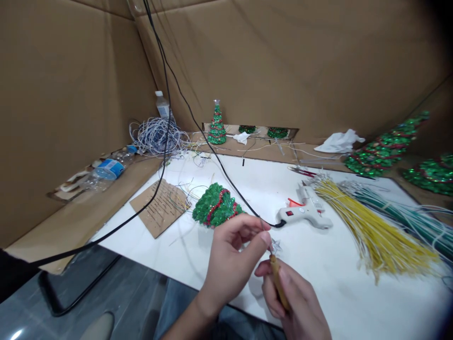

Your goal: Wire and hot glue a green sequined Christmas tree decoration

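Note:
My left hand (235, 255) is closed in a pinch at the front of the white board, on a small clear star (276, 244) that shows partly beyond the thumb tip. My right hand (293, 295) is wrapped round the wooden handle of an awl (278, 281). The awl's thin metal shaft points up to the star and the left fingertips; whether it pierces the star I cannot tell. Just behind my left hand, a green tinsel Christmas tree (212, 205) with a red garland lies on its side, its far end hidden by the hand.
A glue gun (306, 212) lies to the right, its black cable crossing the board. Beyond it are bundles of yellow wires (375, 231) and green wires (399, 212). A cardboard piece (161, 208) lies left. Behind are tangled wire (157, 137), a standing tree (217, 125) and bottles.

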Tool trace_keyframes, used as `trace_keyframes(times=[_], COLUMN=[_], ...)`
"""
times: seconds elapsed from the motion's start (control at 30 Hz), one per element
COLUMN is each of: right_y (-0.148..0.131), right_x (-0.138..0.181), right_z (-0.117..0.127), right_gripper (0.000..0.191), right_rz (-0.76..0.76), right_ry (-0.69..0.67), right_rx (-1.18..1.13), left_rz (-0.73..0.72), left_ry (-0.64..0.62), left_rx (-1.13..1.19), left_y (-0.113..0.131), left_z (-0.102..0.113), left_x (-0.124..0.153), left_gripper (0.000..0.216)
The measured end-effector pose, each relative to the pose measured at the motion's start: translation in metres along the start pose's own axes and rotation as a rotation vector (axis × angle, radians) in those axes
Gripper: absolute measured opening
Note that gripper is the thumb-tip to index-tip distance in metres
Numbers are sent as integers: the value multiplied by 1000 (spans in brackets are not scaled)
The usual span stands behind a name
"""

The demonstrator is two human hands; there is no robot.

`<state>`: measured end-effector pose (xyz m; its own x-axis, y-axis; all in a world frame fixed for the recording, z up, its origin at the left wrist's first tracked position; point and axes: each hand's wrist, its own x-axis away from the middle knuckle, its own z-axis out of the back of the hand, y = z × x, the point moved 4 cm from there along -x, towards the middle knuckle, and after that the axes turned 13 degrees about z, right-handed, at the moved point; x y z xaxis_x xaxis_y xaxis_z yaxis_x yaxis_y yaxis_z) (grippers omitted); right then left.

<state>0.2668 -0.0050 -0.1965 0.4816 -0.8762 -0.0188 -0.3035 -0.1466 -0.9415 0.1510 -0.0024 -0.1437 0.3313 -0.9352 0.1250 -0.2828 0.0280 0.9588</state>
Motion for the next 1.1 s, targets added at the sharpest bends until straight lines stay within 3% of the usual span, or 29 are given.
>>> trace_keyframes(times=[0.2, 0.77, 1.1], right_y=[-1, 1, 2], right_x=[1, 3, 2], right_z=[-1, 1, 2], right_gripper=[51, 54, 53], right_rz=[3, -8, -19], right_ry=[-33, -66, -33], right_rx=[44, 61, -21], left_rz=[4, 2, -7], left_ry=[-19, -18, -43], left_rx=[115, 68, 86], left_y=[2, 5, 5], left_z=[-3, -1, -2], left_x=[2, 2, 5], left_gripper=[12, 26, 12])
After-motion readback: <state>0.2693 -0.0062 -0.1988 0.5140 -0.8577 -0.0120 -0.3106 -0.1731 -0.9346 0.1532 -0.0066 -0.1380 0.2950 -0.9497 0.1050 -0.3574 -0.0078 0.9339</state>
